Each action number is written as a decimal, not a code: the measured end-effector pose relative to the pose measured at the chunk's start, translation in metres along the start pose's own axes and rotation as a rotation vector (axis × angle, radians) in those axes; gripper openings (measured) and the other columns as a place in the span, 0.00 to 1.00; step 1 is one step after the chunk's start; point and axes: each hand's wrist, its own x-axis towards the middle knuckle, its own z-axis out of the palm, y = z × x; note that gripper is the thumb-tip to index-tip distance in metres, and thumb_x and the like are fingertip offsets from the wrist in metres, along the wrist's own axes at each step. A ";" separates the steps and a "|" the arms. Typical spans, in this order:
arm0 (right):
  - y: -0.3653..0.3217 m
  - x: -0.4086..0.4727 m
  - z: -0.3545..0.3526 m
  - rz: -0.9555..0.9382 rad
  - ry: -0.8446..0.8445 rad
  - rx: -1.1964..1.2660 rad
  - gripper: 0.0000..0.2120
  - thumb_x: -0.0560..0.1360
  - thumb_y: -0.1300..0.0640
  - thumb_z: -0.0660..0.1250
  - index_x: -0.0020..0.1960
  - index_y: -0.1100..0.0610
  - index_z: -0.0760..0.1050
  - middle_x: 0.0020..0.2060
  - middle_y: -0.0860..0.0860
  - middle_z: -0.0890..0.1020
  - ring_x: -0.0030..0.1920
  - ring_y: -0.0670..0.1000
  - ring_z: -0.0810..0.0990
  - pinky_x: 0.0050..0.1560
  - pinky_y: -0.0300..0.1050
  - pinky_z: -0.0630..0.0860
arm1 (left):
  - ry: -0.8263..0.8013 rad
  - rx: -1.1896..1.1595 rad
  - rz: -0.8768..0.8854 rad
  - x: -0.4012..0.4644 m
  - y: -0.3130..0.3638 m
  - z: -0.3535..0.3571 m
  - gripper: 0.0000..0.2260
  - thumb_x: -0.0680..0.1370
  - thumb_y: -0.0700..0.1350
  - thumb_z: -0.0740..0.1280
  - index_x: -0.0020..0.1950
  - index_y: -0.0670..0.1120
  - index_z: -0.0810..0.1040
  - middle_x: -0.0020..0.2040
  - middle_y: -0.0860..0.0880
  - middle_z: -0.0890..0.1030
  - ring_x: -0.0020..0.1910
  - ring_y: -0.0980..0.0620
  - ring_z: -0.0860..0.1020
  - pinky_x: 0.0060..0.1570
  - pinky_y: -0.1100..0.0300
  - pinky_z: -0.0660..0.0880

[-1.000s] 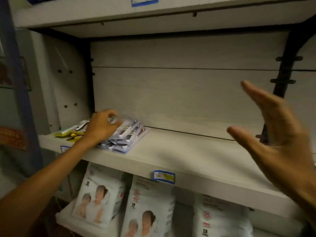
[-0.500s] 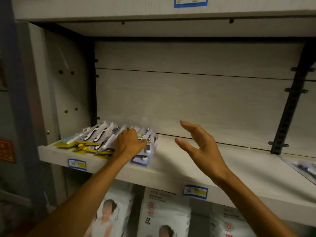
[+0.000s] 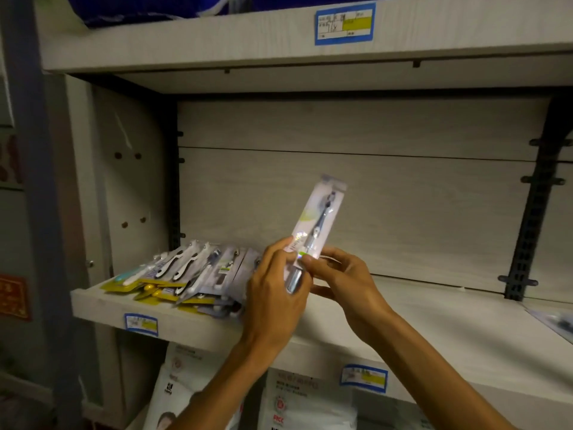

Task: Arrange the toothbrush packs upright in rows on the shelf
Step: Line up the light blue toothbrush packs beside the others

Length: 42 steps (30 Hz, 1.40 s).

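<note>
Both hands (image 3: 310, 283) pinch one toothbrush pack (image 3: 319, 218) upright above the shelf (image 3: 418, 321).

Pale wood shelf (image 3: 434, 321), price tags (image 3: 141, 325) on front edge. Toothbrush packs (image 3: 192, 274) lying flat, overlapping, at left end. One more pack (image 3: 555, 322) flat at right edge.

Dim store aisle, pale wood-grain shelving unit. Back panel (image 3: 356, 193) split by a horizontal seam. Dark slotted upright (image 3: 527, 231) at right with brackets. Side panel (image 3: 130, 187) at left, drilled holes. Blue-framed price tag (image 3: 344, 23) on upper shelf edge (image 3: 186, 41). Blue post (image 3: 28, 181) far left.
</note>
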 end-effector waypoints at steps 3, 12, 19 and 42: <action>0.000 0.003 -0.006 0.004 0.032 0.027 0.12 0.72 0.60 0.70 0.55 0.60 0.77 0.43 0.53 0.86 0.43 0.51 0.86 0.38 0.41 0.81 | -0.076 -0.018 0.032 -0.002 0.001 0.001 0.25 0.72 0.55 0.69 0.65 0.45 0.72 0.58 0.48 0.79 0.54 0.58 0.78 0.51 0.72 0.74; -0.008 0.011 -0.059 -0.027 0.181 -0.019 0.13 0.72 0.62 0.71 0.56 0.58 0.77 0.49 0.53 0.84 0.47 0.52 0.85 0.37 0.40 0.81 | -0.326 0.643 -0.153 0.034 -0.062 -0.016 0.19 0.74 0.60 0.60 0.53 0.48 0.77 0.51 0.49 0.79 0.53 0.48 0.77 0.44 0.60 0.69; -0.008 0.004 -0.074 -0.032 0.169 -0.040 0.12 0.73 0.61 0.71 0.55 0.57 0.76 0.50 0.52 0.84 0.48 0.51 0.85 0.38 0.41 0.81 | -0.530 0.736 -0.283 0.043 -0.060 0.006 0.20 0.72 0.62 0.63 0.51 0.47 0.79 0.54 0.47 0.80 0.50 0.46 0.78 0.49 0.56 0.77; -0.031 -0.043 -0.164 0.012 0.276 -0.234 0.10 0.73 0.60 0.70 0.54 0.58 0.76 0.47 0.53 0.84 0.47 0.51 0.84 0.42 0.44 0.82 | -0.233 -0.476 -0.687 0.059 0.015 0.016 0.13 0.75 0.42 0.70 0.58 0.42 0.77 0.45 0.46 0.81 0.38 0.51 0.77 0.35 0.59 0.76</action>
